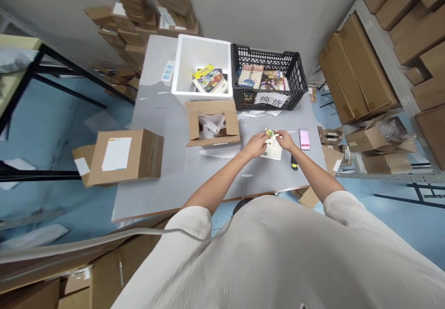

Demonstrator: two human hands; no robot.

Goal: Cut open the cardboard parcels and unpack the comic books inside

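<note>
A thin cream-coloured book (273,151) with a small green picture near its top lies on the grey table, a barcode at its lower left. My left hand (256,145) has its fingers closed at the book's upper left side. At the upper right of the same book, my right hand (285,140) pinches with bent fingers; the fingertips are too small to make out fully. Right of my right hand rests a phone (304,139) with a pink and white screen. Below it, partly beside my forearm, lies a black and yellow box cutter (294,163).
An open cardboard box (193,128) with white plastic inside stands left of my hands. Behind are a white foam bin (181,68) and a black crate (299,82), both holding books. A closed carton (149,156) sits at the table's left edge. Shelves (385,15) with cartons stand right.
</note>
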